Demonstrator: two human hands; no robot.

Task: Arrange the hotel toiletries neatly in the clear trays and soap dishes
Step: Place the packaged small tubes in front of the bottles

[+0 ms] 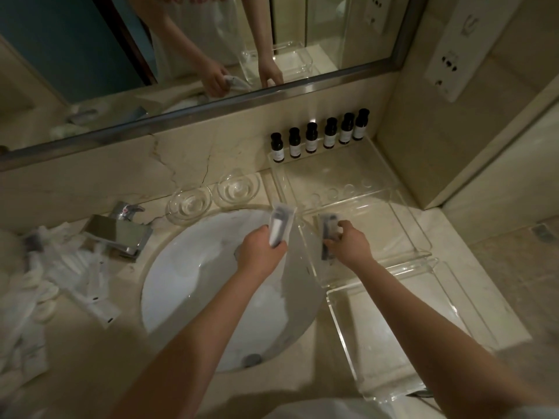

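Clear plastic sachet (279, 225), seemingly a razor, is gripped in the left hand (260, 252) over the white basin (193, 285); the right hand (348, 243) pinches a dark-filled packet (328, 234) at the acrylic tray (402, 225)'s near-left corner. Round glass soap dishes (211, 195) sit behind the basin's rim.

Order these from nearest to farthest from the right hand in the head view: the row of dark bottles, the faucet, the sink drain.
From the right hand:
1. Row of dark bottles, beyond it against the wall.
2. Sink drain, toward the person, in the basin.
3. Faucet, far left on the counter.
Bottles and drain are nearly too close to call.
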